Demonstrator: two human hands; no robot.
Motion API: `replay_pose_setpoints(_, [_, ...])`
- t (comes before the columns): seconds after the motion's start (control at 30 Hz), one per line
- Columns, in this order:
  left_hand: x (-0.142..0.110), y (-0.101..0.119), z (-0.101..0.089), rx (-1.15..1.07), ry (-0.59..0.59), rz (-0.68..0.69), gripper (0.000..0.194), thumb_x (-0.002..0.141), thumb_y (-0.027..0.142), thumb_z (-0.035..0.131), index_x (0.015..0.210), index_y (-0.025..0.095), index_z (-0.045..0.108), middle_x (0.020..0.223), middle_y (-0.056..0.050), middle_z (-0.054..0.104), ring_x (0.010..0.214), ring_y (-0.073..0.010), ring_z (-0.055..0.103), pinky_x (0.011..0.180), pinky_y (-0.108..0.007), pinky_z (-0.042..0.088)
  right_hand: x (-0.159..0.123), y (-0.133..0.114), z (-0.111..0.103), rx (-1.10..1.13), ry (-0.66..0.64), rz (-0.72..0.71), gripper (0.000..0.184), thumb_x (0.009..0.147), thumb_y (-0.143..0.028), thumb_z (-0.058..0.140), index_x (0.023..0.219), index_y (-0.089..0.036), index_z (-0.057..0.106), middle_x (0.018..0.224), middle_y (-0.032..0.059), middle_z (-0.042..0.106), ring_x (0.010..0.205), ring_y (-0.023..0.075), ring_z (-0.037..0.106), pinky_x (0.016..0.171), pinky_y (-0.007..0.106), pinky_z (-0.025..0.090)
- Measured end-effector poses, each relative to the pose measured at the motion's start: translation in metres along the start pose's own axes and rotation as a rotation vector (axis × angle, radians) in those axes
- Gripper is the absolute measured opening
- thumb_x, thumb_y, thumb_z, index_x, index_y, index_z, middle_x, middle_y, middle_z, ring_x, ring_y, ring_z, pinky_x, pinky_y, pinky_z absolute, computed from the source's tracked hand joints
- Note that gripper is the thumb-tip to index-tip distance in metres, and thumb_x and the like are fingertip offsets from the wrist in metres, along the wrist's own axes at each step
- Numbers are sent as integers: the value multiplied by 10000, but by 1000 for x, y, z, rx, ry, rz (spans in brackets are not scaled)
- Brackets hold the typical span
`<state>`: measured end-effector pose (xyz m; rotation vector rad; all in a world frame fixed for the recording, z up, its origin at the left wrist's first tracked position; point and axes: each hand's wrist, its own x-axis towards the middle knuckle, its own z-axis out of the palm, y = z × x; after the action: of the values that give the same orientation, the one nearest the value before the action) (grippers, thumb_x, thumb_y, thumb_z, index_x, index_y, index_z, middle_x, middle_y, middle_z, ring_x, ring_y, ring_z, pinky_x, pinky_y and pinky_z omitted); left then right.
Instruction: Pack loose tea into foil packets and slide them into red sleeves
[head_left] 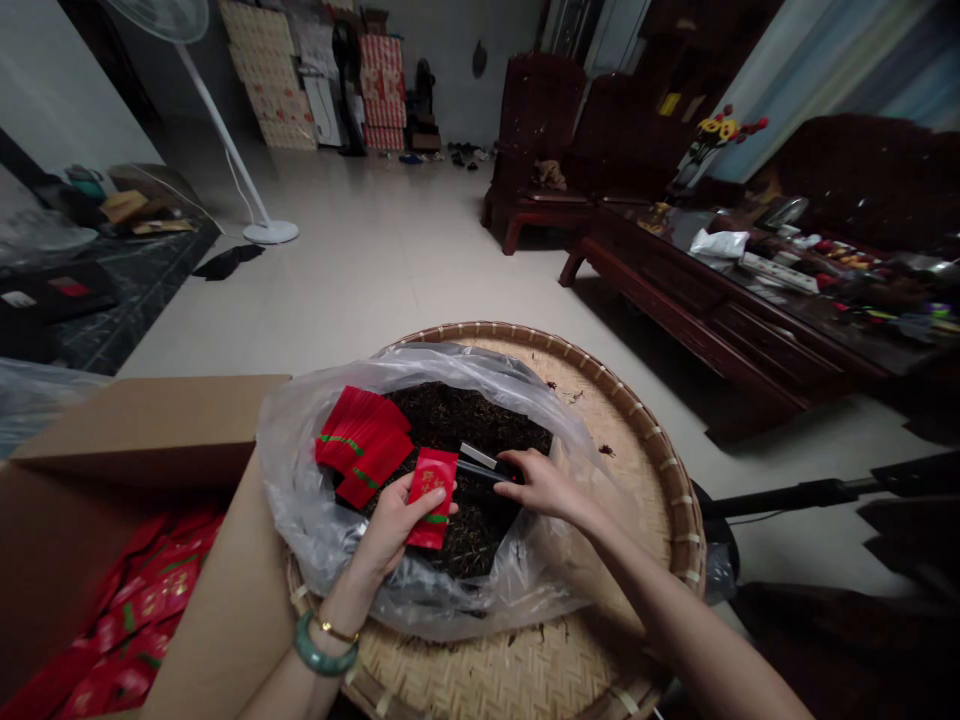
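My left hand (397,525) grips a small red packet (433,492) with gold lettering and a green band, thumb across its front. In my right hand (541,484) is a black tong-like tool (484,470) with a pale silver strip on its upper arm and a tiny red spot near my fingers. Its jaws stand apart, their tips beside the packet's right edge; I cannot tell whether they touch it. Below both hands, dark dried leaves (469,415) fill a clear plastic bag (300,500). A fan of red packets (360,435) lies on the leaves at the left.
The bag rests on a round woven bamboo tray (630,400) with stray leaf bits. To the left, an open cardboard box (157,415) holds many red packets (161,590). A cluttered dark wooden table (675,280) stands right; a white pedestal fan (270,232) is further back.
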<state>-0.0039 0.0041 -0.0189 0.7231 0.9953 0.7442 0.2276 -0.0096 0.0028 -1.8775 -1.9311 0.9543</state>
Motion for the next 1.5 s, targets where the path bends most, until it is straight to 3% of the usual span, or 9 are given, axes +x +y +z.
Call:
replay_pose_setpoints(0.27, [-4,-5,0,194,-183,-29,410,592,345,800,878,107,625,695,-59,719,626,-181,683,599,-249,508,10,-44,17,96,172,-289,275,921,-362,459,1086,-187,593,1006,77,648,908,177,588,813,293,432])
replay_pose_setpoints(0.53, [-5,-6,1,213,-243,-50,380,592,353,795,832,116,619,700,-41,705,626,-191,690,596,-257,503,24,-54,40,18,181,-398,311,919,-276,448,622,-184,453,622,-12,497,578,107,446,574,229,333])
replay_pose_setpoints(0.83, [-3,-7,-1,229,-237,-19,412,631,351,769,931,113,619,768,-56,706,636,-171,682,573,-235,500,11,-42,7,413,-162,-32,198,835,-357,531,744,-184,503,561,-35,542,463,96,510,401,192,372])
replay_pose_setpoints(1.0, [2,-10,1,294,-220,-84,480,591,330,776,983,135,578,781,-67,709,579,-162,664,433,-195,457,14,-70,-32,250,137,-14,131,819,-280,540,736,-180,526,549,1,553,482,125,542,449,238,415])
replay_pose_setpoints(1.07, [4,-12,2,367,-209,-30,423,629,342,743,965,139,585,735,-54,705,520,-156,635,391,-197,421,15,-101,-35,334,184,-184,143,829,-315,553,801,-176,568,656,16,609,582,137,590,535,245,472])
replay_pose_setpoints(1.17, [5,-13,0,531,-88,111,266,725,336,650,925,164,614,676,-26,689,498,-166,600,414,-236,418,18,-143,-29,660,-41,-393,418,843,-385,560,1226,-241,471,1035,30,640,806,148,654,669,249,532])
replay_pose_setpoints(1.23, [3,-8,-5,636,60,232,199,769,303,603,930,188,628,725,-28,688,593,-190,610,533,-274,461,21,-153,-23,717,-147,-409,493,855,-409,543,1307,-263,412,1122,30,615,864,153,660,701,256,541])
replay_pose_setpoints(1.37, [-5,15,-16,1170,489,677,277,836,236,511,1082,177,624,1080,-115,627,990,-291,537,873,-398,411,33,-119,-10,534,-72,-348,302,852,-334,556,1118,-199,599,1098,45,648,948,175,637,788,280,523])
replay_pose_setpoints(1.5, [-6,34,-25,1702,609,549,365,829,186,485,1183,147,565,1097,-154,575,944,-300,501,767,-402,405,42,-69,6,278,-29,-226,244,821,-249,588,1045,-171,646,1024,67,692,893,188,647,819,324,504])
